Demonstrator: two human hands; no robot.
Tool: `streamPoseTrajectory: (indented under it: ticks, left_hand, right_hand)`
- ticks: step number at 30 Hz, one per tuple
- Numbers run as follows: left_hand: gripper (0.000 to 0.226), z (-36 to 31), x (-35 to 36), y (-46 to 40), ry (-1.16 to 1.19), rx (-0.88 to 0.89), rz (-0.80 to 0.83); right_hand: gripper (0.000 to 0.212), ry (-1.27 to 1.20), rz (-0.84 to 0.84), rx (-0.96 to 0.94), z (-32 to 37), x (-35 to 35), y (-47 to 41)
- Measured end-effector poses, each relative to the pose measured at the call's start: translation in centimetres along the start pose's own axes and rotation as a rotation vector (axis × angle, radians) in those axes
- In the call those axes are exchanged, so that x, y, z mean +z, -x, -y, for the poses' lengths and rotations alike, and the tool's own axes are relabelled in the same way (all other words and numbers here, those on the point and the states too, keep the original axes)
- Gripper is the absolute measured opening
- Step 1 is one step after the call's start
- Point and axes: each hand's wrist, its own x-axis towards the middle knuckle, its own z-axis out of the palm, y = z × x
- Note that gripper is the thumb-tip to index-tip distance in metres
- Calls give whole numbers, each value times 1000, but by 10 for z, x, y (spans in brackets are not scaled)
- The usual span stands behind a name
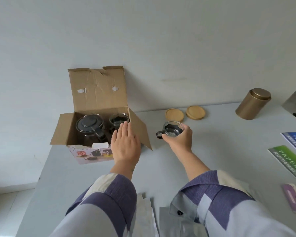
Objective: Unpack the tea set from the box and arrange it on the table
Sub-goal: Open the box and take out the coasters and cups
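Two hands are working over the grey table (229, 151). R hand (179, 138) is gripping a glass teacup (173, 130) w/ dark holder, fingers (186, 130) wrapping round the far side & underneath, cup handle sticking out toward the box; cup is sitting upright, near the table, just in front of two round wooden coasters, one (174, 115) nearer the box, the other (196, 112) beside it & slightly overlapping; can't tell if the cup base is touching the table. L hand (126, 146) is hovering flat over the near-right part of the open cardboard box (99, 93), palm down, its fingers (125, 129) stretching out loosely together, holding nothing, tips reaching toward a 2nd glass teacup (118, 119) standing in the box's back-right section. Glass teapot (90, 126) w/ dark lid is sitting in the box's left section, handle pointing toward the person. Small white block (100, 145) is lying along the box's front edge. Box lid flap is standing up against the wall (143, 40), side flaps splaying out. Gold tea tin (253, 104) w/ lid on is standing far R, well apart from the coasters. Green & blue printed packs (290, 157) are lying at the R edge, a purple-white card (292, 199) below them. Sleeves (109, 199) are showing purple, cream & pale blue patches.
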Motion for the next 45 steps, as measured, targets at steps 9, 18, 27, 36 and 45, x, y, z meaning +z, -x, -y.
streamPoseTrajectory:
  ticks: [9, 18, 27, 36, 45]
  left_hand:
    - [51, -1, 12, -3, -6, -27, -71]
    - [49, -1, 16, -7, -24, -25, -114]
    - [49, -1, 16, -5, -32, -15, -110]
    - [56, -3, 1, -2, -35, -36, -1]
    - [56, 48, -28, 0, -27, -100, -40]
  right_hand:
    - [85, 36, -110, 70, -77, -29, -21]
    - [80, 46, -167, 22, -96, -25, -24]
    - [98, 66, -67, 45, -98, -38, -23]
    - [107, 363, 87, 74, -41, -53, -11]
    - [50, 474, 435, -442, 72, 25, 33]
